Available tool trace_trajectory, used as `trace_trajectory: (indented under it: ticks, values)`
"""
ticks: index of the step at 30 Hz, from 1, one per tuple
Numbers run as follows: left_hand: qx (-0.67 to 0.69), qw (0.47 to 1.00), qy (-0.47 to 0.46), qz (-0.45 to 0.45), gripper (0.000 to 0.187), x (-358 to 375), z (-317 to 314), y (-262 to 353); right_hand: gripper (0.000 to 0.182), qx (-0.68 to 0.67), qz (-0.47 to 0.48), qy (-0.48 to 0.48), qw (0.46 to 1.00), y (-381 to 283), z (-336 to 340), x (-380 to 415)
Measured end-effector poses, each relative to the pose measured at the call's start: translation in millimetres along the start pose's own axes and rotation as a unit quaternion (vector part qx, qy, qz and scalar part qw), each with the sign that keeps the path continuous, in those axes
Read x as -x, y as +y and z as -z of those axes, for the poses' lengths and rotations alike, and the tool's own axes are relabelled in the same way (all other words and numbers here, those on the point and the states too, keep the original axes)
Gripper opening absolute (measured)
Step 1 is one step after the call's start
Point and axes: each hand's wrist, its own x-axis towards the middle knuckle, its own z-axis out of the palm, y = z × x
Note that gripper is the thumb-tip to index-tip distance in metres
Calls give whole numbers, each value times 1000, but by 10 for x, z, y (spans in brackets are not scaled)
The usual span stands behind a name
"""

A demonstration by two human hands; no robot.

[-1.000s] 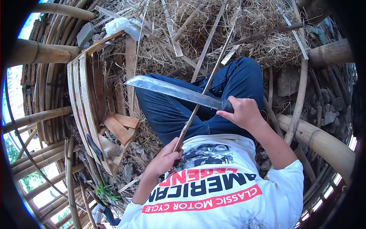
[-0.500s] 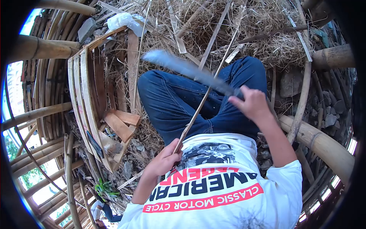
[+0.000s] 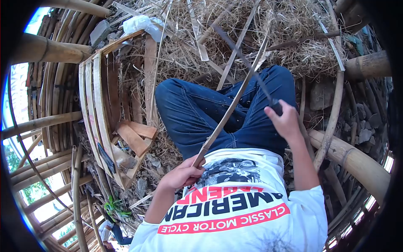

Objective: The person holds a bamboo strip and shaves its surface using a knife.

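My left hand [image 3: 184,173] is closed round the lower end of a long bamboo strip [image 3: 230,110], in front of my shirt. The strip slants up and right across my lap, its far end over the dry shavings. In my right hand [image 3: 286,122], above my right thigh, is the dark handle of a machete [image 3: 262,85]. Its blade shows nearly edge-on, pointing up and left, and overlaps the strip in this view. I sit with bent legs in blue jeans [image 3: 189,98].
Shavings [image 3: 298,54] are heaped beyond my knees. On the left stands a wooden crate [image 3: 98,101] holding wood pieces [image 3: 133,138], with a white plastic bag [image 3: 142,27] at its far end. A thick bamboo pole [image 3: 354,157] lies right. Another person [image 3: 110,231] shows at lower left.
The machete has turned from its broad side to nearly edge-on, and its tip has swung up and right. The bamboo strip has rolled to show a wider face. Both hands keep their grip.
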Motion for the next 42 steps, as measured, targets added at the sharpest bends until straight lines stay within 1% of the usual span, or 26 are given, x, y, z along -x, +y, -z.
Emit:
trace_trajectory:
  ticks: [1,2,4,6,7,8,10,11,15,17,18,20,22,24,26,28,30,32,33,34,35,36,38,40,42]
  values:
    - [35,999,-12,6,23,-51,27,-27,53,-36,10,-20,999,-50,-38,99]
    - [31,999,-16,9,23,-90,71,-33,51,-21,-2,-42,999,-146,-68,196]
    - [119,986,-110,28,24,-138,155,-19,49,-63,9,-91,994,-258,-167,365]
    - [111,986,-117,32,24,-181,165,-24,49,-50,80,-92,991,-434,-239,457]
    - [130,982,-131,34,24,-200,185,-41,53,9,116,-104,988,-495,-249,463]
    - [151,977,-144,36,24,-202,199,-56,53,8,117,-105,988,-543,-262,454]
    - [153,979,-131,34,24,-205,191,-74,58,109,168,-140,970,-609,-279,417]
    - [154,980,-119,33,23,-213,184,-85,62,146,183,-142,962,-621,-279,391]
    - [128,988,-87,25,23,-191,110,-101,62,181,178,-187,949,-656,-193,331]
    - [41,998,-43,-2,22,-180,52,-57,63,216,183,-172,944,-645,-140,279]
    - [42,998,-42,-3,22,-161,52,-61,63,215,184,-172,943,-613,-123,217]
    - [11,999,-43,-10,21,-128,61,-84,63,288,129,-117,942,-475,-53,37]
    - [9,999,-42,-8,21,-106,69,-101,58,273,70,-81,956,-238,61,-222]
    - [-12,999,-39,-5,21,-73,33,-79,64,278,44,-56,958,-23,173,-484]
    - [-5,999,-43,-6,21,-60,0,-47,65,279,11,-36,960,129,306,-759]
    - [4,999,-44,-9,22,-62,1,-39,65,264,20,-3,964,276,385,-971]
    - [75,997,-34,12,25,-93,43,-43,64,260,18,-21,965,288,385,-1025]
    - [96,994,-46,7,28,-127,127,-61,64,275,29,16,961,265,360,-945]
    - [110,990,-88,10,29,-149,179,-79,60,229,34,33,972,232,336,-851]
    - [125,984,-128,13,30,-167,221,-106,60,228,34,31,972,189,301,-740]
    - [127,984,-124,13,30,-196,246,-114,58,164,19,29,986,131,260,-612]
    - [151,978,-141,25,30,-232,263,-111,56,98,3,27,995,65,207,-460]
    - [171,972,-157,38,31,-294,316,-136,53,26,9,-14,1000,-144,76,-115]
    - [226,952,-202,45,31,-369,351,-146,53,20,71,-30,997,-228,-146,196]
    - [208,958,-191,52,30,-364,290,-93,55,36,107,-81,990,-464,-229,381]
